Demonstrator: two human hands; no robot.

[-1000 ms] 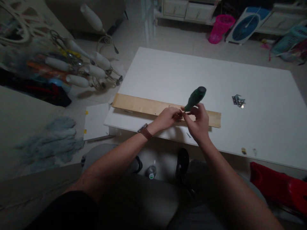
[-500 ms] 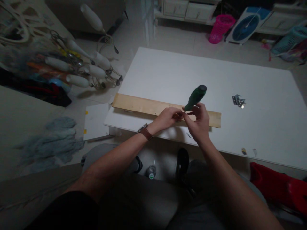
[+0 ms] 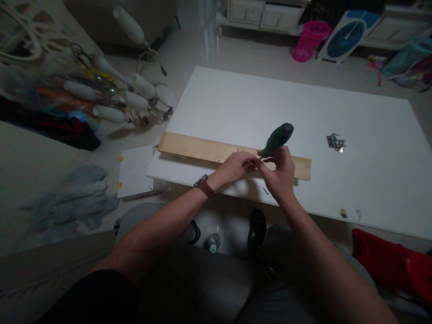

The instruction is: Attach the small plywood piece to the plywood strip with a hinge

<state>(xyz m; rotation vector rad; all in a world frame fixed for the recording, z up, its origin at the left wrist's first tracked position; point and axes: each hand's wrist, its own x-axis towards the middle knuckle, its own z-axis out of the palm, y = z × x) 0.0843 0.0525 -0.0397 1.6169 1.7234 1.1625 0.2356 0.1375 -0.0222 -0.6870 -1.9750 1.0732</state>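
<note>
A green-handled screwdriver (image 3: 277,140) leans up to the right, and my right hand (image 3: 279,173) is closed around its lower part. My left hand (image 3: 238,164) is pinched together beside the screwdriver's tip, over a pale wooden board (image 3: 195,147). Whatever the left fingertips grip is hidden, as is the point where the tip ends. The board lies lengthwise near the front edge of a white panel (image 3: 256,99). A loose screw (image 3: 265,191) rests on the panel just in front of my right hand.
Metal brackets (image 3: 335,142) are piled on the panel's right side. Two small bits, one of them yellow and dark (image 3: 343,213), lie near its front edge. On the floor are a bottle (image 3: 213,243) and a red case (image 3: 388,265). A lamp with white shades (image 3: 128,101) stands left.
The screwdriver handle has tipped slightly right and down, and my right fingers have shifted a little on it. My left hand stays in the same place.
</note>
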